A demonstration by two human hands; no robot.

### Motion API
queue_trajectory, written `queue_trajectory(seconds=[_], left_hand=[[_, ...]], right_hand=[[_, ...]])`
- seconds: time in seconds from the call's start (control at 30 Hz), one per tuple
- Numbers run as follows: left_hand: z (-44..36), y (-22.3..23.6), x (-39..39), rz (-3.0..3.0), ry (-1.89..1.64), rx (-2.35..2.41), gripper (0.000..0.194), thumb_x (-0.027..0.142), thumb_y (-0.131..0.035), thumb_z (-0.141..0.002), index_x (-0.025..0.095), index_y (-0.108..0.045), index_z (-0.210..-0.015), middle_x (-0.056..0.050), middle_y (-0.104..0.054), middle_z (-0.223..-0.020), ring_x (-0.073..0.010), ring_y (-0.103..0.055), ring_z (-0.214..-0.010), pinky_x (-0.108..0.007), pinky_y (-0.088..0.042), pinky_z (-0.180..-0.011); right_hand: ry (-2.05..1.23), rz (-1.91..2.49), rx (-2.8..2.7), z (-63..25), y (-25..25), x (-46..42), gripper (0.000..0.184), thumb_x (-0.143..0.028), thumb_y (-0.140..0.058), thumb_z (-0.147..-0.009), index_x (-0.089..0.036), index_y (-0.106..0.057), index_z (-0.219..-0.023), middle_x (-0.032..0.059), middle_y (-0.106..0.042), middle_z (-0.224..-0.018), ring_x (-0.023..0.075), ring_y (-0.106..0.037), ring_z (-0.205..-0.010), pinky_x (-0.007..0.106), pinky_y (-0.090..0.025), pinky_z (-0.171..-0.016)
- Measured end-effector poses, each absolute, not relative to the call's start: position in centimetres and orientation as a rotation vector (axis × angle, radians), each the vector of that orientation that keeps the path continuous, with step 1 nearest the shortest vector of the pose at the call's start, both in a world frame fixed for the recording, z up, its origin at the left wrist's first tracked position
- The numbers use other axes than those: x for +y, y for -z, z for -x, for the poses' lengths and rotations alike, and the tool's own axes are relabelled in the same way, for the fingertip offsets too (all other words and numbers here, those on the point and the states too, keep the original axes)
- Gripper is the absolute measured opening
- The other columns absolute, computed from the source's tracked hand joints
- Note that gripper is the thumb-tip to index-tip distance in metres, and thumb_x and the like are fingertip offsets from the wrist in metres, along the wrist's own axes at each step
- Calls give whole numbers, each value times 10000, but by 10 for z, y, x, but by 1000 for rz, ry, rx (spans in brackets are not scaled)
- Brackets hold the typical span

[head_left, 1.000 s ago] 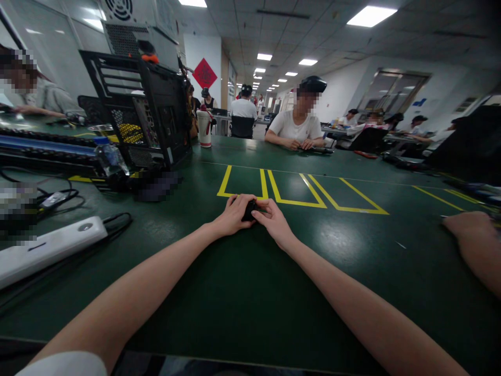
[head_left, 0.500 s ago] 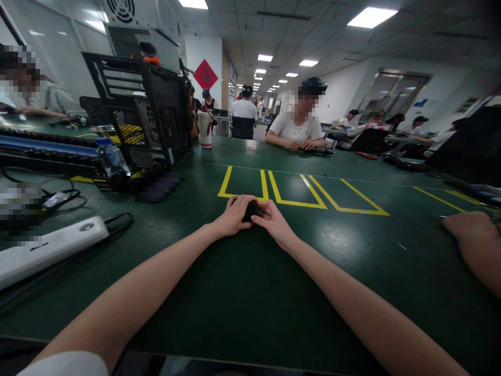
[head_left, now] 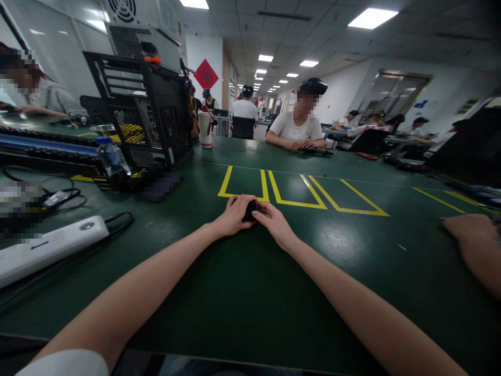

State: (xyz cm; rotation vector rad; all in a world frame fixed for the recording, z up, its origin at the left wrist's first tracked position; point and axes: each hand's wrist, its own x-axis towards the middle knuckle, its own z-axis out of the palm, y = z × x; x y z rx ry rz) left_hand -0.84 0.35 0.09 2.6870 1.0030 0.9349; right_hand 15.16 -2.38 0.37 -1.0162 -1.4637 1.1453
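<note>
A small black object [head_left: 250, 211], mostly covered by my fingers, sits between my two hands over the green table [head_left: 235, 292]; its kind cannot be made out. My left hand [head_left: 235, 215] is wrapped over it from the left, back of the hand upward. From the other side, my right hand [head_left: 273, 219] pinches its right end, with the thumb in front and the fingers behind. Just beyond the hands, yellow tape [head_left: 301, 202] marks several outlines on the tabletop.
At left lie a white power strip [head_left: 55, 246] with cables and a clear bottle [head_left: 111, 156]. Behind them stands a black computer case [head_left: 152, 115], with a paper cup [head_left: 205, 128] beside it. Another person's hand [head_left: 472, 230] rests at right; a person [head_left: 297, 125] sits opposite.
Both hands keep their place around the black object. My right thumb shifts slightly against its near side. Otherwise the table things stay put.
</note>
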Motion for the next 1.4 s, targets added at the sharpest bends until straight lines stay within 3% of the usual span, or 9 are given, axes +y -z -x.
queue_trajectory(seconds=[0.3,0.57,0.73,0.93,1.2,1.4], left_hand=[[8,-2,4,-2694,-922,1000,566,250,-579,-692,222,-280,-1172,-71,-442,-1146,-221,-401,-1127,-438,-193,-1021],[7,1,6,-2698,-939,1000,575,265,-582,-694,212,-278,-1179,-77,-444,-1144,-226,-400,-1123,-433,-203,-1017],[8,0,5,-2686,-932,992,567,247,-578,-692,214,-284,-1176,-76,-440,-1150,-222,-403,-1123,-433,-196,-1020],[7,-2,4,-2682,-939,988,551,258,-574,-700,221,-286,-1168,-70,-448,-1141,-220,-402,-1123,-436,-201,-1015],[8,-2,4,-2679,-927,984,567,259,-577,-700,212,-282,-1182,-81,-440,-1155,-228,-394,-1130,-438,-199,-1018],[8,-2,4,-2666,-923,971,575,229,-576,-686,225,-284,-1182,-71,-443,-1154,-228,-394,-1134,-448,-189,-1019]], right_hand=[[-1156,901,-1428,-150,-4,-26,253,-241,-635,-668,-220,-502,-882,11,-557,-996,150,-525,-987,363,-396,-927],[-1157,953,-1450,-151,-2,-22,323,-235,-611,-686,-213,-521,-995,39,-549,-1086,168,-495,-1047,358,-380,-933],[-1211,934,-1440,-152,-3,-23,325,-213,-639,-661,-226,-515,-960,21,-549,-1052,160,-520,-1001,357,-392,-920],[-1124,921,-1438,-151,-3,-25,219,-260,-617,-691,-224,-518,-883,8,-550,-981,151,-506,-1000,350,-398,-909],[-1180,979,-1446,-154,0,-21,330,-283,-612,-695,-239,-527,-1010,29,-541,-1101,177,-478,-1072,390,-369,-944],[-1209,899,-1415,-152,-2,-23,322,-196,-656,-643,-230,-511,-928,7,-539,-1035,155,-521,-1006,358,-389,-933]])
